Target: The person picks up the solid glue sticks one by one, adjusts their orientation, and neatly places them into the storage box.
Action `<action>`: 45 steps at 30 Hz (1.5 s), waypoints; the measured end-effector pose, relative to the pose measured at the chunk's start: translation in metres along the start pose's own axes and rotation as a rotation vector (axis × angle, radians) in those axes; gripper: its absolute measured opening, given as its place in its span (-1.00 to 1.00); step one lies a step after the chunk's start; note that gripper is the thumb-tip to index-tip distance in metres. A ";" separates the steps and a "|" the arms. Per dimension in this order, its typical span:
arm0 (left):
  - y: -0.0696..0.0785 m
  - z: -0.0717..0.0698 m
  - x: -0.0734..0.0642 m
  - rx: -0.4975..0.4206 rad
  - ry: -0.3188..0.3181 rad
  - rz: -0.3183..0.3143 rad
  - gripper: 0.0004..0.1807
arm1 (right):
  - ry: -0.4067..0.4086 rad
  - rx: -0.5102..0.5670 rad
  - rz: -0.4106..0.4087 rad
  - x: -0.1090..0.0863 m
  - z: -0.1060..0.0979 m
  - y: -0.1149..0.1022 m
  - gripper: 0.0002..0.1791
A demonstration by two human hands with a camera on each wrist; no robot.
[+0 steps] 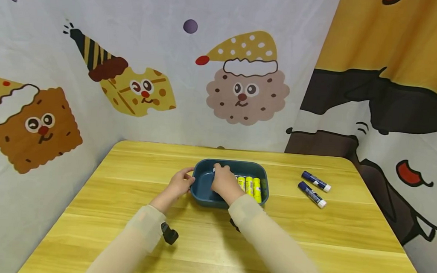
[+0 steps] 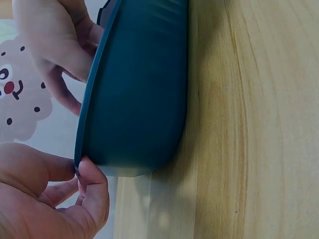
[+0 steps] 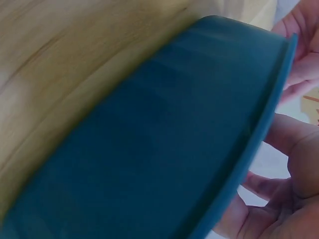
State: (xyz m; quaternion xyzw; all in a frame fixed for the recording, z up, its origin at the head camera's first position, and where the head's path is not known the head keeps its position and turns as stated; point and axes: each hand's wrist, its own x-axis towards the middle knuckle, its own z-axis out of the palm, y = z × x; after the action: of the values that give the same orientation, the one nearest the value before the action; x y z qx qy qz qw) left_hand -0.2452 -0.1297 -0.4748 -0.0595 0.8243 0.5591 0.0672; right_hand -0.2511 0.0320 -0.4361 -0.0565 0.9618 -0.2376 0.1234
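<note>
On the table stands a dark blue-green plastic bin (image 1: 201, 203) with rounded corners. Its left rim is pinched between the thumb and fingers of my left hand (image 1: 181, 182), seen closely in the left wrist view. My right hand (image 1: 225, 183) reaches over the near rim into the bin. A small white end, apparently of a glue stick (image 1: 213, 169), shows at its fingertips; the hand hides most of it. Several yellow glue sticks (image 1: 257, 189) lie side by side in the bin's right part, partly covered by my right hand and wrist. The bin wall hides the right fingertips in the right wrist view.
Two dark blue glue sticks with white caps, an upper one (image 1: 316, 181) and a lower one (image 1: 312, 194), lie on the wooden table (image 1: 201, 251) to the right of the bin. A cartoon-printed curtain (image 1: 191, 87) hangs behind the table.
</note>
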 end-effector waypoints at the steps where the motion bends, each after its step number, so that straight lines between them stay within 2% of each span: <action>1: 0.000 0.000 0.000 -0.001 0.000 0.001 -0.54 | 0.001 0.000 0.006 0.001 0.001 -0.001 -0.24; 8: 0.000 -0.001 -0.001 0.001 -0.008 -0.008 -0.54 | 0.005 -0.051 0.044 0.003 0.011 -0.006 -0.31; 21: -0.001 0.000 0.000 0.010 -0.005 -0.007 -0.54 | 0.049 -0.253 -0.011 0.002 0.024 -0.006 -0.47; 25: 0.000 0.001 -0.001 0.013 -0.002 -0.001 -0.54 | 0.052 -0.262 -0.004 0.002 0.025 -0.005 -0.50; 31: 0.001 0.000 -0.002 0.015 0.000 0.004 -0.54 | 0.015 -0.209 -0.020 0.005 0.023 0.000 -0.48; 34: 0.000 -0.001 -0.002 0.012 0.002 0.002 -0.54 | 0.007 -0.182 -0.057 0.005 0.017 0.005 -0.37; 38: -0.001 -0.001 -0.001 0.000 -0.002 0.003 -0.54 | 0.036 -0.165 -0.105 0.001 -0.001 0.019 -0.26; 45: -0.002 -0.001 0.000 -0.007 -0.005 0.012 -0.54 | 0.145 -0.136 -0.167 -0.014 -0.048 0.057 -0.38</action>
State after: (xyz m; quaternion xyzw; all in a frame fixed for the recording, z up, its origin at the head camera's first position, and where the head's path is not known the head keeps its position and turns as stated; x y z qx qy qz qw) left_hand -0.2447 -0.1313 -0.4763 -0.0531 0.8225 0.5624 0.0657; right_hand -0.2534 0.1061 -0.4186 -0.1276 0.9740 -0.1850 0.0293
